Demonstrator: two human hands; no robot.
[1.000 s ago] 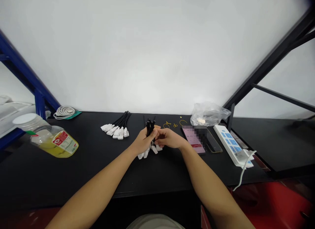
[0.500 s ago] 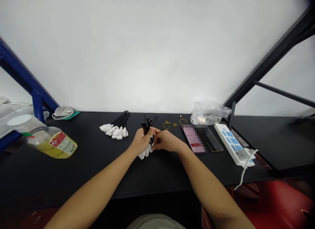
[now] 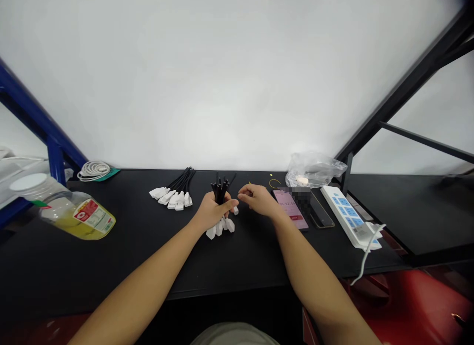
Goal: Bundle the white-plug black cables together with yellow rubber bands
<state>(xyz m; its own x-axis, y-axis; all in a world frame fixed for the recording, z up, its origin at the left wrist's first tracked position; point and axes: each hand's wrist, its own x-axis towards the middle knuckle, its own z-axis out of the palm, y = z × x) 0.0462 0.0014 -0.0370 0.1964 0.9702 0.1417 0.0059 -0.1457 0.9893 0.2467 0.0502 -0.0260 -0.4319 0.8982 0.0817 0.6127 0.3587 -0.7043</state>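
Observation:
My left hand [image 3: 214, 210] is wrapped around a bundle of short black cables [image 3: 219, 186]. Their black tips stick up above the fist, while white flat ends [image 3: 219, 228] fan out below it near the table. A small gap to the right, my right hand [image 3: 256, 197] hovers with fingers curved and thumb slightly apart, and nothing shows between them. Farther left lies a second group of black cables [image 3: 181, 179] with white flat ends [image 3: 174, 198], spread on the table. Behind my right hand, yellow ties [image 3: 274, 183] are partly hidden.
On the right lie two phones [image 3: 291, 209] [image 3: 320, 211], a white power strip [image 3: 350, 217] with a plugged-in cord, and a clear plastic bag [image 3: 314, 169]. At left are a jar with yellow contents [image 3: 87, 216] and a coiled white cable [image 3: 94, 170]. The black table [image 3: 237, 266] meets a white wall.
My right hand has come away from the bundle and moved right and slightly up, now covering most of the yellow ties. The left hand keeps hold of the cables, almost in place.

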